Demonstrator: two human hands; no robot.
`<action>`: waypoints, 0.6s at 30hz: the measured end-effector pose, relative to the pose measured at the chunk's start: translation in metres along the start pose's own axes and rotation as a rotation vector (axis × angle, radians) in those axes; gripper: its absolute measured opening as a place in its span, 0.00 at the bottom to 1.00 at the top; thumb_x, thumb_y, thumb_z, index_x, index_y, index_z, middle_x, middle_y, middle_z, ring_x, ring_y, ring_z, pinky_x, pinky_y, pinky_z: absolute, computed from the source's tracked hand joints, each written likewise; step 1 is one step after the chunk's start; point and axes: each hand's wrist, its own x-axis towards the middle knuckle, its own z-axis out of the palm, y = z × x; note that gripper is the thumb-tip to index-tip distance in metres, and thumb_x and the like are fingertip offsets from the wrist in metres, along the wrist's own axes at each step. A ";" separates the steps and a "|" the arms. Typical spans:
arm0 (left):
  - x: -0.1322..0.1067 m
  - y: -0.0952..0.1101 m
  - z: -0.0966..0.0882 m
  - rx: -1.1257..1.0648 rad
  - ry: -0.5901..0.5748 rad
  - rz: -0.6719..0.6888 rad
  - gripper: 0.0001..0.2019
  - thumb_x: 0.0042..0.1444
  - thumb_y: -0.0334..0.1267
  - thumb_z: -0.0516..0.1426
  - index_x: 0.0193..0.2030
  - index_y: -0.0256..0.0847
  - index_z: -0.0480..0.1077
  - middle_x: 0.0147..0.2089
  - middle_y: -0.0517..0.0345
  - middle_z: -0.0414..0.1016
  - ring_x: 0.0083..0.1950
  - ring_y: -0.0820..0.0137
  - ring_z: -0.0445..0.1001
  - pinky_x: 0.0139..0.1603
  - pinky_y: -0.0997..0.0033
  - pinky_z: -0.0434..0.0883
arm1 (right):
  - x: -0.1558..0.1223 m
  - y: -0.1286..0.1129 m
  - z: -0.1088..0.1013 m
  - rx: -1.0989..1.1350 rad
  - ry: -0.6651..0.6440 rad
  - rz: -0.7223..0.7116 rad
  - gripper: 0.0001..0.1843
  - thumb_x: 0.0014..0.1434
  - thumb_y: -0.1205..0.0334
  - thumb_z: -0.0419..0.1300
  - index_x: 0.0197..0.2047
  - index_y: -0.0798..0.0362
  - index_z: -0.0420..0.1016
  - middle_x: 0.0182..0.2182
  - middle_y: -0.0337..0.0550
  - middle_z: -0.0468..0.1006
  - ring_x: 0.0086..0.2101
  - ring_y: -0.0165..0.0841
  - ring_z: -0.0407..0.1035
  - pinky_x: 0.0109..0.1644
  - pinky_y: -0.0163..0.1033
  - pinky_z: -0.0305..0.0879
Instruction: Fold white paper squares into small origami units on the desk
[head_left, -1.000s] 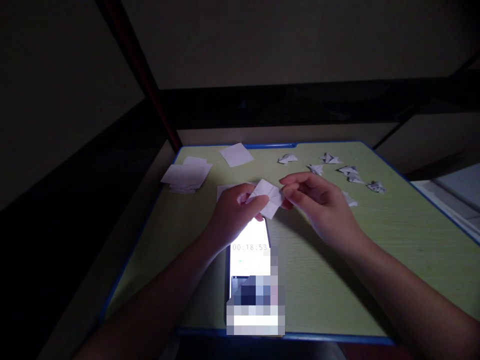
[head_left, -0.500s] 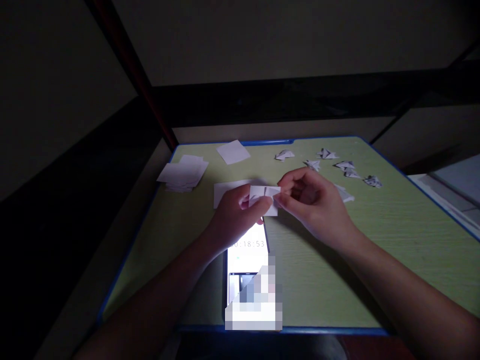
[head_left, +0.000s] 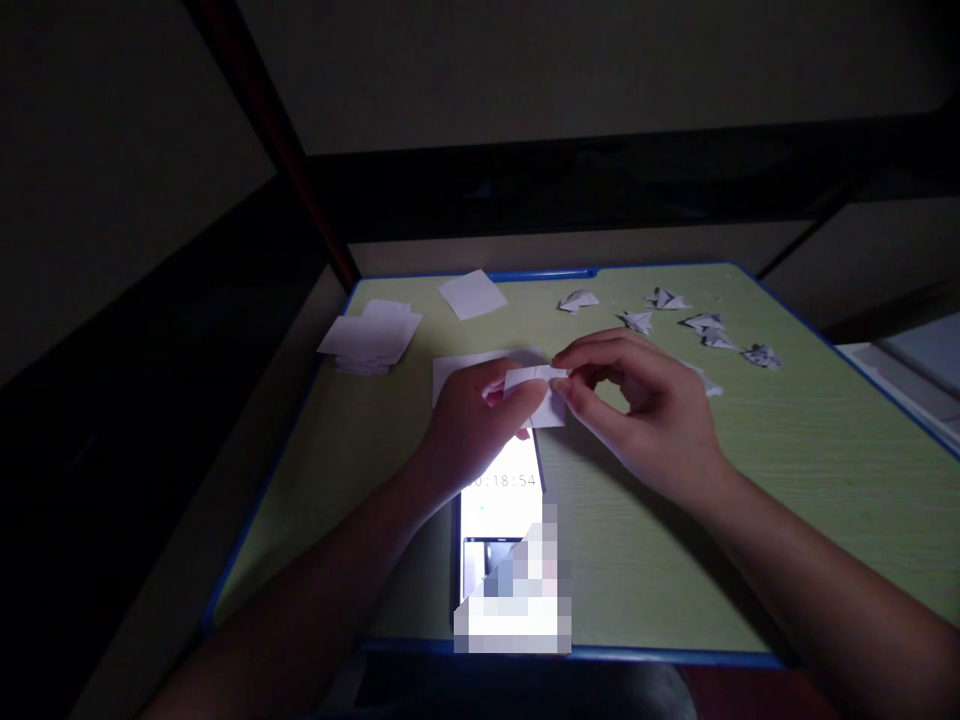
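A small folded piece of white paper (head_left: pixel 553 408) is held up over the middle of the table, just above the far end of a lit phone (head_left: pixel 499 510). My left hand (head_left: pixel 480 415) grips its left side, thumb lying across the front and fingers behind. At the paper's upper right edge, my right hand (head_left: pixel 645 400) pinches with thumb and forefinger, the other fingers curled. A crease line runs down the paper near its top. Behind my left hand a flat white sheet (head_left: pixel 450 372) lies on the table, partly covered.
On the green table (head_left: pixel 750 520) with a blue rim, a stack of white paper squares (head_left: pixel 371 338) lies at the left. A single square (head_left: pixel 472 294) is at the back. Several folded paper pieces (head_left: pixel 705 325) lie at the back right, one partly behind my right hand. Books (head_left: pixel 922 360) sit beyond the right edge.
The top part of the paper looks flatter, and my right thumb and forefinger have closed on its upper right edge. The whole view has shifted slightly.
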 end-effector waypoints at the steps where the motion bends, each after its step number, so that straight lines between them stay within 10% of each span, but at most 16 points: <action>1: 0.000 0.000 0.000 -0.001 0.005 0.001 0.07 0.50 0.39 0.57 0.29 0.37 0.71 0.24 0.61 0.71 0.23 0.77 0.68 0.18 0.82 0.66 | 0.000 0.000 0.000 -0.030 -0.001 -0.028 0.05 0.57 0.65 0.61 0.39 0.50 0.76 0.37 0.44 0.75 0.35 0.34 0.69 0.39 0.42 0.67; 18: 0.001 0.000 0.000 0.118 0.045 0.047 0.10 0.55 0.37 0.55 0.24 0.37 0.68 0.20 0.63 0.70 0.19 0.80 0.65 0.17 0.81 0.61 | 0.003 0.004 -0.003 -0.087 0.025 -0.085 0.07 0.55 0.71 0.61 0.38 0.53 0.76 0.36 0.41 0.75 0.32 0.29 0.68 0.36 0.37 0.67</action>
